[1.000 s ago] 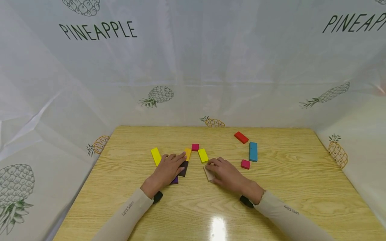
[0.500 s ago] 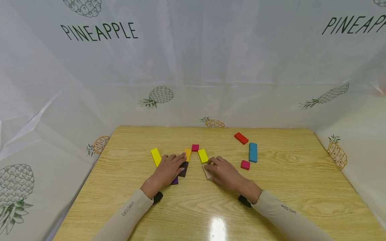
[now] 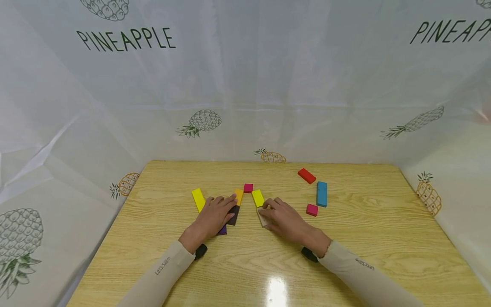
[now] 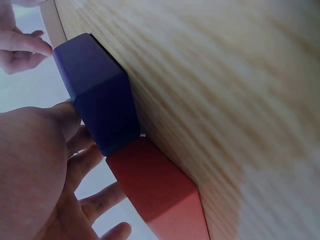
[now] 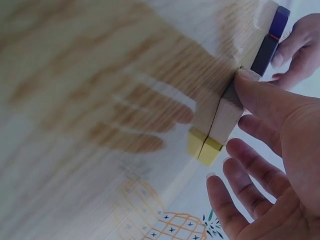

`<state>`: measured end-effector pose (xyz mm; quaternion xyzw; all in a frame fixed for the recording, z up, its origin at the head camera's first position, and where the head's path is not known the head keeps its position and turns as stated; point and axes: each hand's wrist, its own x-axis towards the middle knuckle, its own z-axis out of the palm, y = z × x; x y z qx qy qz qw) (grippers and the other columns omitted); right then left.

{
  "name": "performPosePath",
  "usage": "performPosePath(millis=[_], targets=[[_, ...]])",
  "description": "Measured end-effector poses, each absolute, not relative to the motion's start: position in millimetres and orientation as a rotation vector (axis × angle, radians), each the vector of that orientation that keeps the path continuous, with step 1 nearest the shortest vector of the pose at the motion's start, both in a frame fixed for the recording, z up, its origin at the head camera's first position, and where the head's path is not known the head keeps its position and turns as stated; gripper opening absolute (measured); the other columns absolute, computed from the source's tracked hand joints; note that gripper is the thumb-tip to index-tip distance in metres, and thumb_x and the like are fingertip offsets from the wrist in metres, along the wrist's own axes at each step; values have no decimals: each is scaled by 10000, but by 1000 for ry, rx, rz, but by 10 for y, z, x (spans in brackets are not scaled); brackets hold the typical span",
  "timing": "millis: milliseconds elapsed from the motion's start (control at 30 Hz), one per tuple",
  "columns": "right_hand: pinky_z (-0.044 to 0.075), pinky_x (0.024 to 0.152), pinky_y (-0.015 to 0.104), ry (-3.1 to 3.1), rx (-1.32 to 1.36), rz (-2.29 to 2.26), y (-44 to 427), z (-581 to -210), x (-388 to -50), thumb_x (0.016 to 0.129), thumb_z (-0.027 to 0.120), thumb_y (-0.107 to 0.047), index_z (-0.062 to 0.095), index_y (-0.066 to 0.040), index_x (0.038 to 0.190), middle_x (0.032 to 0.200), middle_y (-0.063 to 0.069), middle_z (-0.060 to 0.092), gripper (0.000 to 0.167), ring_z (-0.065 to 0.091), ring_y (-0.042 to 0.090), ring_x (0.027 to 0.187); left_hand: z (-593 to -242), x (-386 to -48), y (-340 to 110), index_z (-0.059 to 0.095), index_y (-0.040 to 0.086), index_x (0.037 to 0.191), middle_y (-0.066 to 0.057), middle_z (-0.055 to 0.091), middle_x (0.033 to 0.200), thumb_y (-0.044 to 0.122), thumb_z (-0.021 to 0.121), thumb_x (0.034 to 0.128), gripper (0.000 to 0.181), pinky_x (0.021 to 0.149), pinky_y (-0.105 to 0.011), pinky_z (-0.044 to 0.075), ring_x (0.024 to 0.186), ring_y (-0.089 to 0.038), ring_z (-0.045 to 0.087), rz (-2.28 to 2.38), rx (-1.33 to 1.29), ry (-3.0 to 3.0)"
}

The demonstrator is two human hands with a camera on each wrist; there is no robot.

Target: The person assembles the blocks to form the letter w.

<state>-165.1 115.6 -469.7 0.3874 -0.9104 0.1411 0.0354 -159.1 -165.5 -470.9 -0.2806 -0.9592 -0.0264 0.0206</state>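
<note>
My right hand (image 3: pixel 287 219) pinches a pale wooden block (image 3: pixel 262 218) between thumb and fingers; its far end meets the short yellow block (image 3: pixel 258 198). In the right wrist view the thumb lies at the near end of the wooden block (image 5: pixel 226 118). Spread and relaxed, my left hand (image 3: pixel 212 215) rests over several blocks, its fingertips at the orange block (image 3: pixel 239 196) and the dark block (image 3: pixel 233 215). A purple block (image 3: pixel 222 230) shows partly under that hand. The left wrist view has a purple block (image 4: pixel 102 95) touching a red one (image 4: pixel 160 192).
A long yellow block (image 3: pixel 198 199) lies left of the left hand. A pink block (image 3: pixel 248 188) sits between the orange and short yellow blocks. To the right lie red (image 3: pixel 307 175), blue (image 3: pixel 322 194) and pink (image 3: pixel 312 209) blocks. A printed curtain (image 3: pixel 245 76) surrounds the wooden table (image 3: pixel 364 204).
My right hand has shifted slightly left and away from me with the wooden block, bringing it in line with the short yellow block. The left hand stays where it was.
</note>
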Motion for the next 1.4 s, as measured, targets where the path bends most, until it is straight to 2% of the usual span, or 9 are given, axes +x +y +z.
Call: performPosePath(millis=[567,767,967,1400], targets=[[557,939,399,-2813,1160,450,1190,-4723,-1623,901,871,-201,751,-84,1319,1258,71,637,450,572,233,1075,-4711,-1575,-1623,564,106,1540,-61,485,1632,302,592,1094,488,1102,-586,413,1363,-335,535,-74,-892,-2972],[559,945,442,-2829,1132,505,1263,-4676,-1588,902,869,-202,749,-68,1308,1301,113,647,443,588,283,1118,-4716,-1586,-1626,555,89,1543,-72,476,1637,296,589,1095,495,1110,-595,403,1371,-345,524,-88,-905,-2983],[541,995,488,-2845,1054,566,1420,-4625,-1565,918,850,-184,729,-35,1328,1337,133,639,453,594,315,1178,-4705,-1605,-1656,554,90,1541,-76,478,1633,307,588,1096,496,1120,-595,397,1376,-348,516,-20,-926,-2975],[560,922,527,-2789,886,565,1933,-4638,-1503,879,878,-126,731,-1,1305,1286,156,662,468,636,362,1148,-4629,-1626,-1651,563,83,1511,-122,496,1598,328,574,1107,473,1159,-561,397,1430,-365,491,174,-976,-2904]])
